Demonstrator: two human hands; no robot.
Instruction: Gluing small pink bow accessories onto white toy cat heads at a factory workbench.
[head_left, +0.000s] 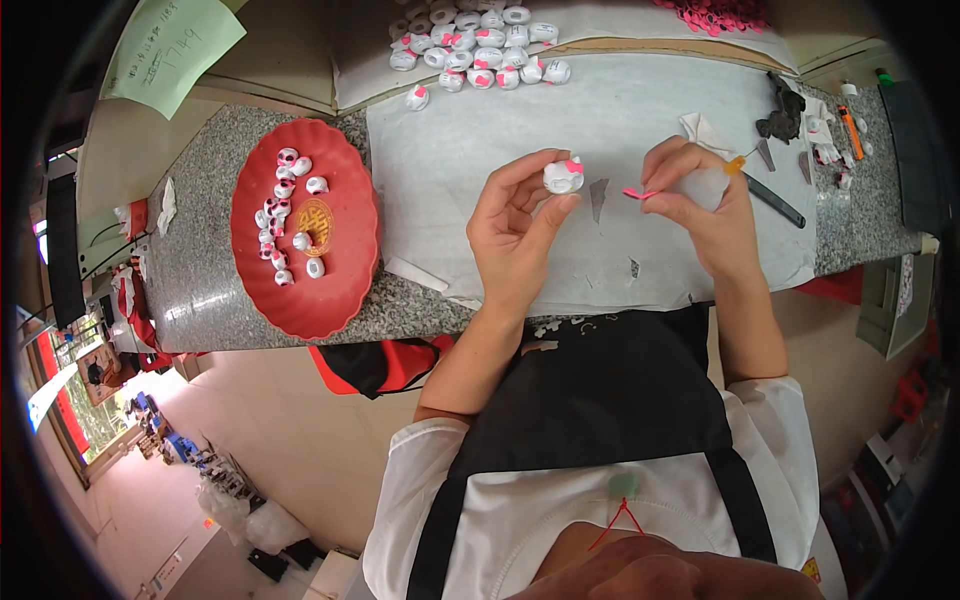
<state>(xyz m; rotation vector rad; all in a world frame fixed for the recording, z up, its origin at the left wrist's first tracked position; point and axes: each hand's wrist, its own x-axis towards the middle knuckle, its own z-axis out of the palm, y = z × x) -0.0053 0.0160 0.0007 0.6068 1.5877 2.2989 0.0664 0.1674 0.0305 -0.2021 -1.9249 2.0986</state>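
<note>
Nearest the person, above a black apron, the left hand (pixel 515 225) grips one small white figurine (pixel 563 175) with a pink bow between thumb and fingertips, raised just over the counter (pixel 200 290). The right hand (pixel 700 205) pinches one tiny pink piece (pixel 637 193) just beside the figurine, not touching it. Under both hands lies one white sheet (pixel 620 110), with two small grey scraps near the hands. To the left, one red scalloped plate (pixel 340 290) carries about fourteen small white-and-pink pieces. To the right lie a dark-handled tool (pixel 775 200), an orange pen (pixel 850 130) and a dark lump. Farther back, a cluster of some twenty white figurines (pixel 480 45) sits on the sheet, one straying nearer. One green paper (pixel 170 50) lies far left.
</note>
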